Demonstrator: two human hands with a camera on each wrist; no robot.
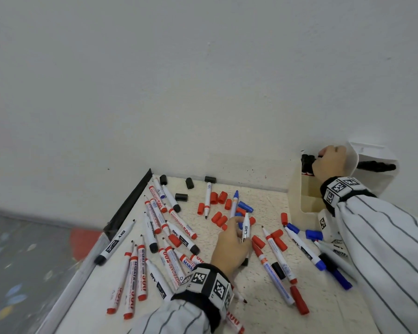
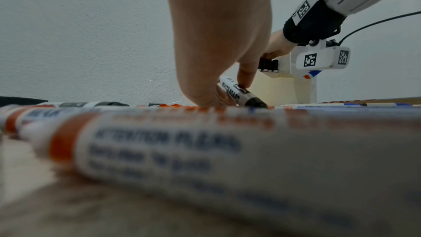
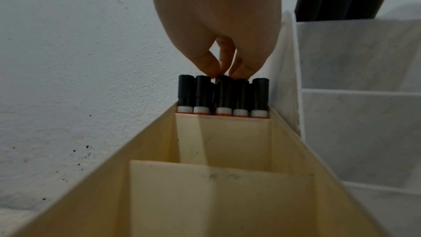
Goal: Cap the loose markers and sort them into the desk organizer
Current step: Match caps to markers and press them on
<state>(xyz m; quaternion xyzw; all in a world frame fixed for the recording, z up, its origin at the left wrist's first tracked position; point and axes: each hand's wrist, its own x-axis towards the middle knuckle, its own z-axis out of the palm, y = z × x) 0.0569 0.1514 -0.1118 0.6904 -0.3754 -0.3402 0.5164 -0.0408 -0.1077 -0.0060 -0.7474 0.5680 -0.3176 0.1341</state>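
- At the worktop's far right corner, right hand pinches a black-capped marker in the organizer's rearmost compartment; seat it fully upright before letting go;
- Mid-worktop, left hand grips an uncapped black marker; black caps lie near the far edge.

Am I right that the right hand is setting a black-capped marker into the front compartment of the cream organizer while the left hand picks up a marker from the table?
Not quite. The right hand is at the back compartment of the cream organizer, where the black-capped markers stand; the right wrist view shows this. The left hand does hold a marker at the table.
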